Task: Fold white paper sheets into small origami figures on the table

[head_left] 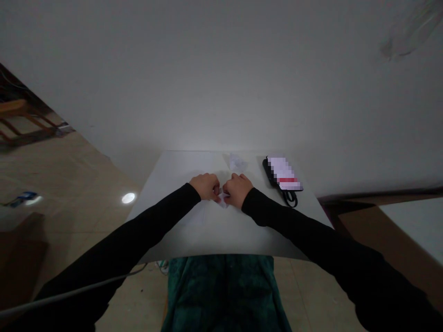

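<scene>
Over the middle of a white table (221, 237), my left hand (205, 186) and my right hand (238, 190) are close together with curled fingers. Between them they pinch a small, thin whitish sheet (222, 200), mostly covered by the fingers; whether it is paper or plastic I cannot tell. Just behind my right hand lies a crumpled whitish piece (237, 162), apart from both hands. A faint, flat pale sheet (196, 216) seems to lie on the table below my left hand.
To the right on the table is a phone with a lit screen (284, 173) on a black item with a looped strap (290, 198). A wall (221, 92) rises behind the table. A grey cable (79, 291) crosses at lower left. A wooden stool (20, 113) stands far left.
</scene>
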`<move>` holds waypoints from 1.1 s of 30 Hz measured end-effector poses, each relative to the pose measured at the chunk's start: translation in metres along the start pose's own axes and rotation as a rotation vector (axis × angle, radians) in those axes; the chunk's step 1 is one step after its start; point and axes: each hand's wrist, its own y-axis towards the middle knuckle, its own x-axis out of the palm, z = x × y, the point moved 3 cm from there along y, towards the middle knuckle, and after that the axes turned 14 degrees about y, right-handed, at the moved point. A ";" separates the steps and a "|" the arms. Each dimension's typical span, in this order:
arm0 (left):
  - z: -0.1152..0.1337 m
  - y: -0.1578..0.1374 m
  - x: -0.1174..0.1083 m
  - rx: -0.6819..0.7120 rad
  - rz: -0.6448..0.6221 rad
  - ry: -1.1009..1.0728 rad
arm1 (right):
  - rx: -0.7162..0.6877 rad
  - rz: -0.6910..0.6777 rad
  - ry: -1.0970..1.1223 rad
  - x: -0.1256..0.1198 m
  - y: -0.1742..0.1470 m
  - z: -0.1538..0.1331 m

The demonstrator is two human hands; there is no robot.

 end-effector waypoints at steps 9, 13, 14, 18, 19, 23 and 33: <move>-0.003 -0.015 0.004 0.039 0.182 0.025 | 0.079 0.011 0.024 0.007 -0.008 0.013; 0.001 -0.016 0.005 0.169 0.270 -0.049 | 0.054 0.007 0.031 0.007 -0.005 0.017; 0.002 -0.015 0.005 0.202 0.284 -0.082 | 0.024 0.012 0.016 0.007 -0.005 0.015; 0.006 -0.014 0.003 0.232 0.423 -0.121 | -0.138 0.040 -0.032 0.007 -0.004 0.007; 0.007 -0.014 0.001 0.237 0.483 -0.100 | -0.185 0.061 -0.035 0.007 -0.004 0.006; 0.004 -0.005 0.001 0.335 0.434 -0.101 | -0.264 0.091 0.023 0.007 0.003 0.010; -0.008 -0.002 -0.002 0.372 0.342 -0.017 | -0.165 -0.032 0.066 -0.002 0.023 0.025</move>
